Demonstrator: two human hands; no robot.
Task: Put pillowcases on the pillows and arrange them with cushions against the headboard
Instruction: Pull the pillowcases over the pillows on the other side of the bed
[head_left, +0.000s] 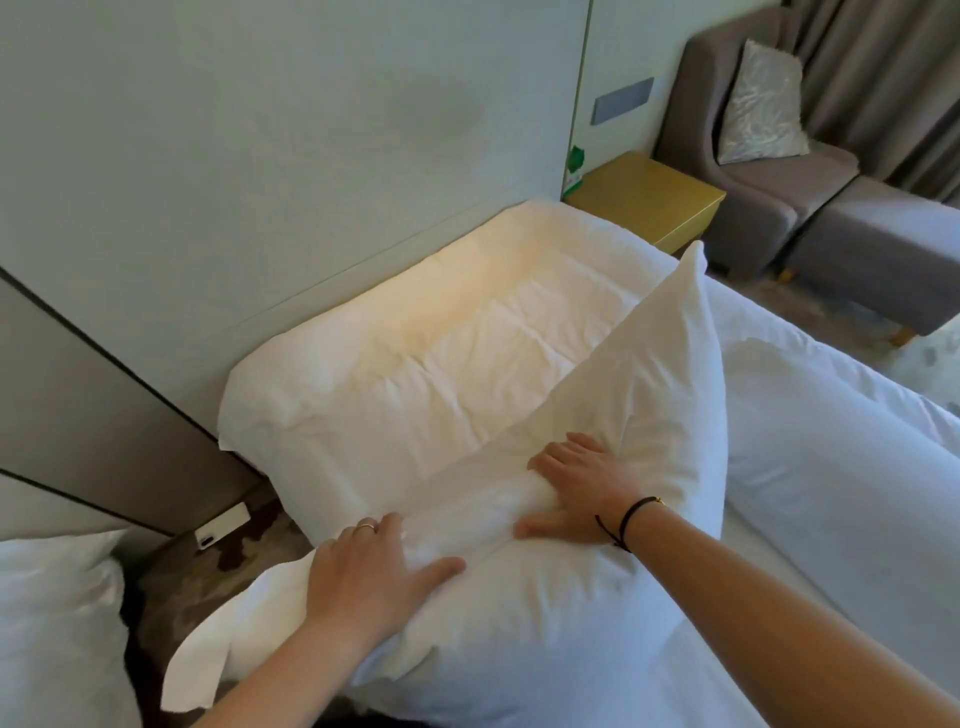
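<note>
Head view, near edge of bed: white pillow (519, 613) in its pillowcase, lying across the near corner of the bed (831, 467), one far corner sticking up.
Left hand (374, 571): flat on the near part of the pillow, fingers spread and pressing the cloth, thumb out toward the middle; a ring shows on one finger. Pressing, not gripping.
Right hand (576, 488): also spread flat, pressing the pillow just beyond the left hand; dark band on the wrist. Nothing pinched that I can see.
Open end of case: loose flap (192, 670) hangs off the near left of the pillow, over the bed's edge.
Handling, judged: light, soft, very compliant; it dents under the palms and will sag if lifted by one corner. Cloth looks smooth, so it may slide over the filling. Best hold is likely two corners or the seam edges, bunching cloth and filling together.
Step, judged: smoothing or plumping the cased pillow before standing it up.
Second pillow (431, 353): lies flat at the head end of the bed, its long side touching the headboard (260, 156); warm light falls on it.
Left margin: another white pillow (52, 623), apart from the bed, partly out of frame.
Far right: yellow bedside cabinet (644, 202); beyond it a grey armchair (737, 171) with a silver cushion (763, 104) propped on it, well apart from the bed.
</note>
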